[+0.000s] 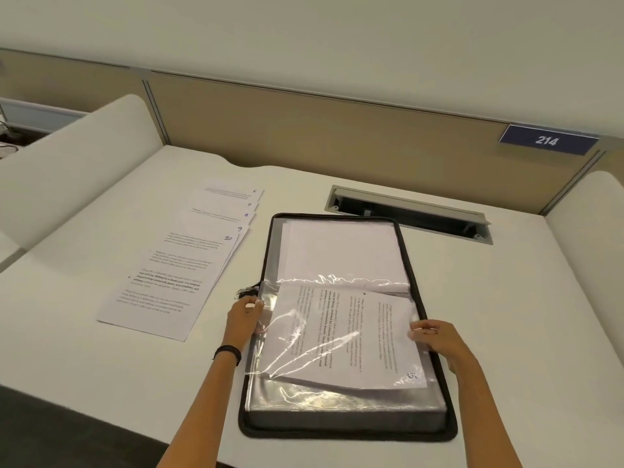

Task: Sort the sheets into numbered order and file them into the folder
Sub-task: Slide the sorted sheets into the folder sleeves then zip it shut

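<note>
Sheets (pixel 175 261), loose, five: laid on the desk (pixel 101 366) at the left, well apart from the hands. They are fanned so that each top-right corner is left showing, and the handwritten numbers 6, 7, 8, 9 and 10 can be read from far to near. The fan is judged to serve as a queue, kept in order and within reach of the folder.

Left hand (pixel 244 315), with a dark band (pixel 229 353) worn at the wrist: placed at the left edge of the folder. Its fingers are curled and the edge of a clear sleeve (pixel 297 327) is pinched, seemingly so that the pocket is held taut and open.

Sheet marked 5 (pixel 364 336): turned sideways, with its number at the near right corner. It is partly covered by the wrinkled sleeve and is not yet squared in the pocket. This is judged to be the sheet now being filed.

Folder (pixel 337 421), dark, zip-edged: lain open in the middle of the desk, its spine running left to right. White pages are seen behind plastic in the far half; they are presumed to be the lower numbers, though no figures can be read there.

Right hand (pixel 435 339): closed on the right edge of sheet 5, finger and thumb gripping it, apparently so that it can be steered into the sleeve.

Cable slot (pixel 408 211): recessed in the desk beyond the folder.

Plate reading 214 (pixel 547 140): fixed to the partition at far right.
</note>
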